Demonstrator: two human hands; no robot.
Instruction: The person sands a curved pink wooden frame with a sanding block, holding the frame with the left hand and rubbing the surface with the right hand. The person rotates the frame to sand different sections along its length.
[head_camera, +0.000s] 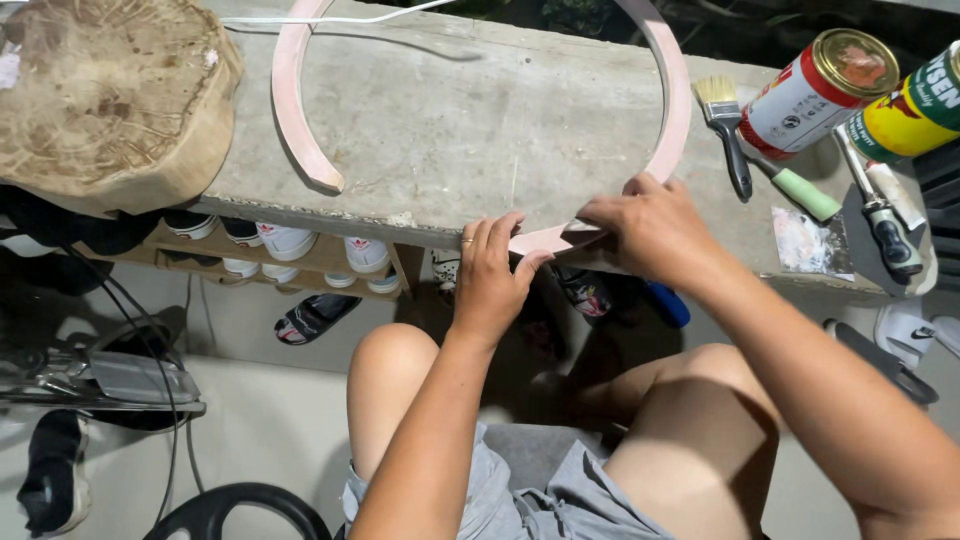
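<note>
The pink wooden ring (300, 130) lies flat on the concrete bench (450, 130), its near curve at the bench's front edge. It looks light and stiff, thin enough to snap if bent, so it is best held flat at the near curve. The left hand (487, 280) presses there, fingers closed on the rim. The right hand (650, 225), palm down, pins the curve just beside it. Farther right lie a paintbrush (722, 125) and two cans (820, 90).

Curved wooden hoop (672, 110) on concrete ledge (450, 130), brush (725, 125) and cans (820, 90) right
</note>
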